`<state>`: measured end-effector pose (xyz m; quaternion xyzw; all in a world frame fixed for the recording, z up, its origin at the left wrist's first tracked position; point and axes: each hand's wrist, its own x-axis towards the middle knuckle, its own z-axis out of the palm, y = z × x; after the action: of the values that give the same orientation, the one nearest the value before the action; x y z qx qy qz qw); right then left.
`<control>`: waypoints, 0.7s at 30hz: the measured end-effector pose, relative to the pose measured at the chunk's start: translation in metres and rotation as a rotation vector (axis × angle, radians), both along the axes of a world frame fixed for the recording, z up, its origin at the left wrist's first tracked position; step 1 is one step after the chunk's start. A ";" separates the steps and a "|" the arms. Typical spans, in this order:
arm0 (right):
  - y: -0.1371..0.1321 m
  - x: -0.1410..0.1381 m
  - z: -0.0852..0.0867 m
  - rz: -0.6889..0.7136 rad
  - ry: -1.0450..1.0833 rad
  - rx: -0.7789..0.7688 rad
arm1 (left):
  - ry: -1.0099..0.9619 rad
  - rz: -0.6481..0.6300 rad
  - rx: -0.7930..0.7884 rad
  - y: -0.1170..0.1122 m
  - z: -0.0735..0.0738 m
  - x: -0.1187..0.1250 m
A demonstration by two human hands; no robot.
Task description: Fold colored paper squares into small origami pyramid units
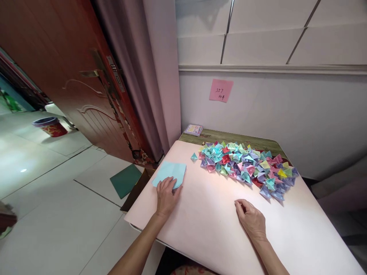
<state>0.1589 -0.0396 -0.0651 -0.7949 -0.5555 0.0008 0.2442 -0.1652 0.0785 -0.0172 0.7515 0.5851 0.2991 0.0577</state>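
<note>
My left hand point(168, 196) lies on a stack of light blue square paper point(172, 170) at the left side of the table, its fingers spread over the near part of the sheets. My right hand point(252, 220) rests on the pale pink tabletop point(206, 217), fingers curled in and thumb close to the forefinger, with nothing visible in it. Beyond the right hand is a big heap of small folded paper pieces point(237, 162) in blue, purple, pink, red, green and yellow. One light blue folded piece point(194, 156) sits apart at the heap's left.
A small stack of printed cards point(194, 130) lies at the table's far left corner. On the wall is a pink note point(221, 90) with handwriting. A green sheet point(125, 181) and a cardboard box point(137, 191) are beside the table's left edge, near the wooden door point(71, 76).
</note>
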 end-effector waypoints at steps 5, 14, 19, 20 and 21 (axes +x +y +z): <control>0.000 -0.002 0.000 -0.032 -0.039 -0.012 | -0.308 0.019 -0.115 0.009 0.013 -0.010; 0.001 -0.004 -0.001 -0.042 -0.067 -0.005 | -0.842 0.093 -0.392 0.020 0.017 -0.018; 0.002 -0.005 -0.003 -0.047 -0.081 0.024 | -0.969 0.121 -0.405 0.025 0.019 -0.013; 0.002 -0.005 -0.004 -0.047 -0.083 0.037 | -0.985 0.121 -0.399 0.025 0.019 -0.012; 0.001 -0.005 -0.004 -0.048 -0.085 0.052 | -0.998 0.119 -0.396 0.026 0.019 -0.012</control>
<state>0.1540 -0.0381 -0.0695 -0.8005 -0.5461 -0.0533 0.2411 -0.1771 0.1041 0.0021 0.4583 0.5733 0.5066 0.4523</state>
